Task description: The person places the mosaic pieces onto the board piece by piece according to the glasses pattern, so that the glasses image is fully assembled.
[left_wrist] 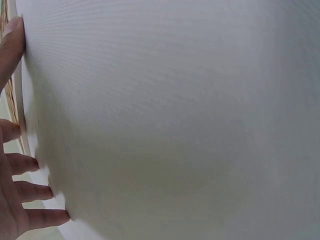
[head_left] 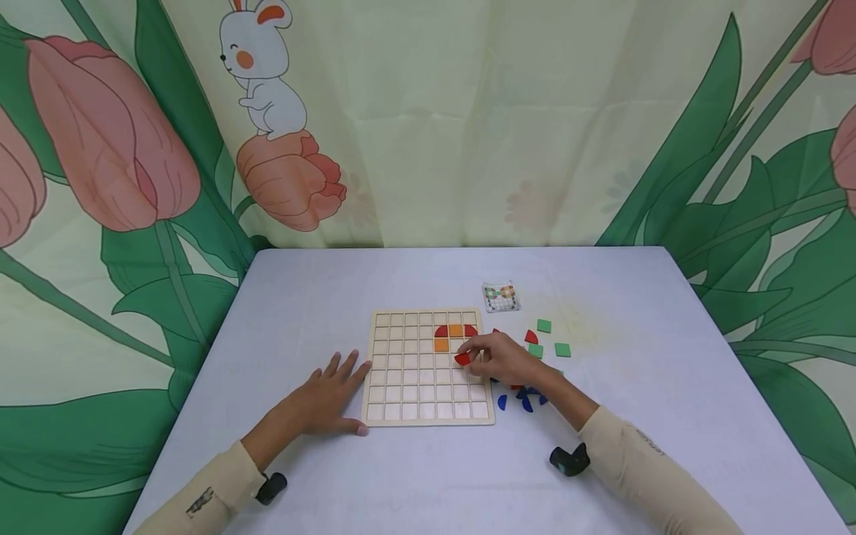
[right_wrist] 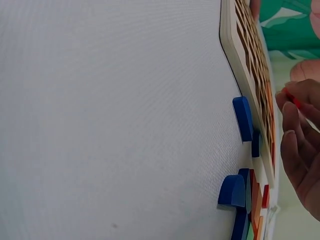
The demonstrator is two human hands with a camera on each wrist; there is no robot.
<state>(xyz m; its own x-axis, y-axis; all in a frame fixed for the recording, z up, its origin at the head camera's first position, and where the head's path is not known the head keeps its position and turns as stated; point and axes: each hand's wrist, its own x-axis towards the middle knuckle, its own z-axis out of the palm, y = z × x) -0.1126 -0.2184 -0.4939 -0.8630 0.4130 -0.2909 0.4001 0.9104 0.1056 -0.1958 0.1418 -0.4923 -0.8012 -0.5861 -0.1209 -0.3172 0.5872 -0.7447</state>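
A square wooden grid board lies on the table. In its upper right cells sit two red quarter-round pieces, one of them a red piece, and two orange squares, including an orange square. My right hand is over the board's right side and pinches a red quarter-round piece between thumb and fingers. The same red piece shows in the right wrist view. My left hand rests with spread fingers at the board's left edge, its thumb near the lower left corner.
Right of the board lie loose pieces: several blue ones, green squares and a red piece; my right hand and forearm hide some. A small pattern card lies behind them. A printed curtain hangs behind the table.
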